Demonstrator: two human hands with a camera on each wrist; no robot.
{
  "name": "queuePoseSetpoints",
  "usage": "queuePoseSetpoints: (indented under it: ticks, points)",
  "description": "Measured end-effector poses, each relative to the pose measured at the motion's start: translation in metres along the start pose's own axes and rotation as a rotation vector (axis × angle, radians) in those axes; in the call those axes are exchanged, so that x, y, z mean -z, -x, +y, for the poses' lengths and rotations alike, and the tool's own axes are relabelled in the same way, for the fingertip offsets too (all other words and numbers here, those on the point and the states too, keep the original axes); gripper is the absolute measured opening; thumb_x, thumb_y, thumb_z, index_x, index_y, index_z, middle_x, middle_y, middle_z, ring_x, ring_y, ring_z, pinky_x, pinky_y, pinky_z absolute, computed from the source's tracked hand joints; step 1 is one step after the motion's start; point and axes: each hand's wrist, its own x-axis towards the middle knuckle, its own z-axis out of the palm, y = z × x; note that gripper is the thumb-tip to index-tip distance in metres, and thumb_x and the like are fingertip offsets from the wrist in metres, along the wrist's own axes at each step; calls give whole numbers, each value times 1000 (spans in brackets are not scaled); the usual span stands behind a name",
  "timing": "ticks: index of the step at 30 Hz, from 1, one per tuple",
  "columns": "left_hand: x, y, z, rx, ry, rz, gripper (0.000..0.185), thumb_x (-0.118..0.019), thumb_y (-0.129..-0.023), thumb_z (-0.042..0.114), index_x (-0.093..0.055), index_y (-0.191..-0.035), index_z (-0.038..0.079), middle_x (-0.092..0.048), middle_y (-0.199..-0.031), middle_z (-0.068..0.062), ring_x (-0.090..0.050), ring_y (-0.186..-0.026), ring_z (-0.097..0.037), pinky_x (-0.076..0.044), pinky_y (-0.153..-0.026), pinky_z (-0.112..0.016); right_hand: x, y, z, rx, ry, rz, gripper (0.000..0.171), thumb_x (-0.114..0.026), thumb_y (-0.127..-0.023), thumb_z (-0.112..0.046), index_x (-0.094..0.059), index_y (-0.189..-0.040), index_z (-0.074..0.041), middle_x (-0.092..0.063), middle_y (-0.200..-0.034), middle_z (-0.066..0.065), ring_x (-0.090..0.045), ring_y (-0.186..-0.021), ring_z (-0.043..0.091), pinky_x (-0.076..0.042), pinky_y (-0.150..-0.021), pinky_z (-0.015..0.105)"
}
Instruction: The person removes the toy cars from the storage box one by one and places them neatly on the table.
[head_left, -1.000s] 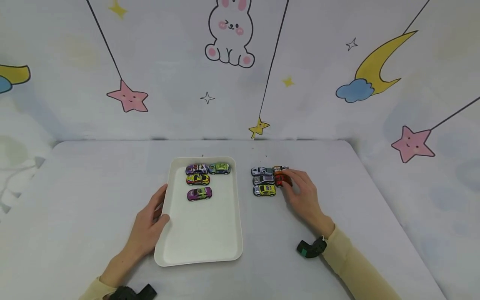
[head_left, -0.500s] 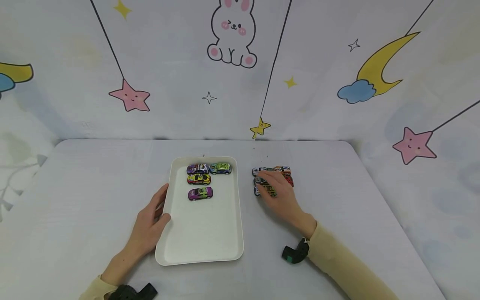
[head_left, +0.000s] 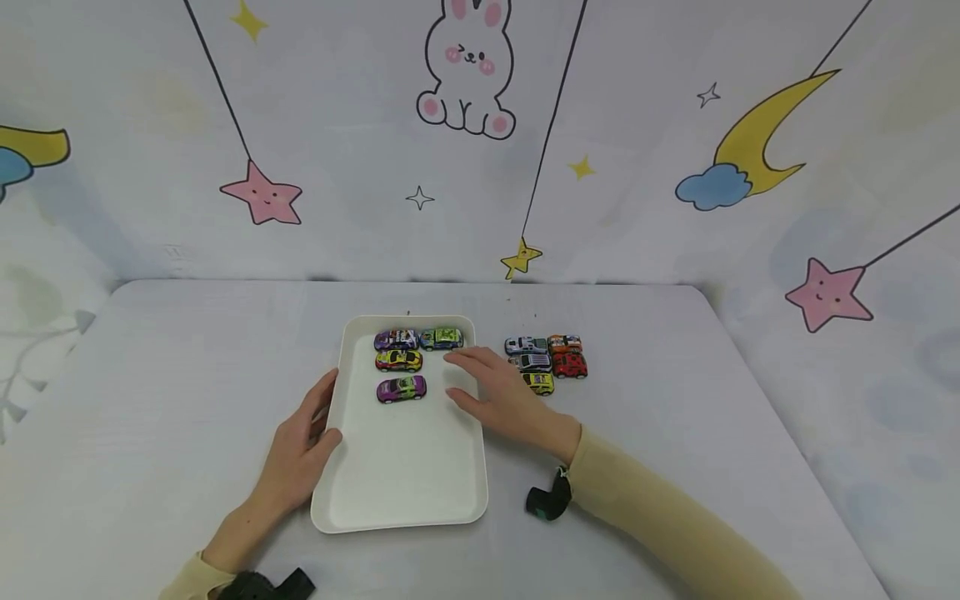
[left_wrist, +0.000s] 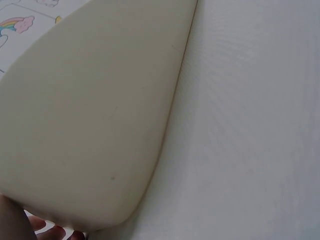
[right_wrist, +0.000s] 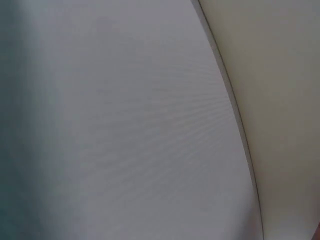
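My left hand [head_left: 294, 457] grips the left rim of a white tray [head_left: 401, 492], thumb over the edge and fingers along the outer side. The left wrist view has the tray's pale wall [left_wrist: 100, 110] large, fingertips at bottom left. Reaching across the tray's right rim is my right hand [head_left: 510, 398], its thumb and fingers spread apart with nothing visible between them. Inside the tray are a dark purple toy car [head_left: 396, 339], a green toy car [head_left: 442, 337], a yellow-and-red toy car [head_left: 399, 360] and a magenta-and-green toy car [head_left: 401, 389].
Right of the tray, several toy cars stand grouped: white [head_left: 526, 345], orange [head_left: 565, 343], grey [head_left: 531, 362], red [head_left: 570, 365] and yellow [head_left: 538, 383], the last partly behind my right hand. A white cloth [head_left: 187, 375] covers the table. Behind it hangs a printed backdrop [head_left: 337, 108].
My right hand has moved left from the red car, past the grouped cars, to the tray's right rim. The cars keep their places, and my left hand stays at the tray.
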Motion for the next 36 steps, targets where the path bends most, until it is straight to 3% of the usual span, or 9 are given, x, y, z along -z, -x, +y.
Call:
queuePoseSetpoints:
  ticks: [7, 15, 19, 30, 36]
  points:
    - [0, 0, 1, -8, -6, 2, 73, -48, -87, -10, -30, -156, 4, -42, -153, -24, -52, -130, -46, -36, -96, -3, -3, -20, -1, -75, 104, -88, 50, -69, -94, -22, -56, -138, 0, -59, -136, 15, -56, -127, 29, -47, -105, 43]
    - [0, 0, -1, -6, -13, 5, 74, -49, -87, -9, -30, -157, 7, -42, -153, -23, -54, -128, -46, -37, -94, -3, -2, -34, 7, -40, 161, -133, 54, -72, -92, -17, -54, -138, 4, -55, -138, 17, -54, -126, 30, -46, -107, 41]
    - [0, 0, -2, -6, -13, 7, 74, -49, -87, -10, -30, -157, 7, -43, -153, -22, -54, -128, -46, -37, -95, -3, -2, -42, 10, -72, 188, -187, 57, -71, -93, -19, -51, -141, 3, -53, -141, 17, -53, -128, 29, -45, -108, 39]
    - [0, 0, -2, -8, -11, 11, 74, -48, -87, -10, -30, -156, 6, -43, -153, -23, -54, -128, -46, -37, -95, -3, -2, -59, 13, -131, 243, -291, 55, -69, -94, -20, -51, -142, 0, -55, -140, 14, -54, -127, 26, -46, -107, 38]
    - [-1, 0, -3, -1, -5, 7, 73, -48, -87, -10, -30, -156, 5, -42, -153, -23, -53, -129, -46, -37, -95, -3, -1, -64, 15, -184, 201, -316, 53, -70, -94, -16, -52, -142, -1, -57, -139, 12, -54, -128, 26, -45, -109, 38]
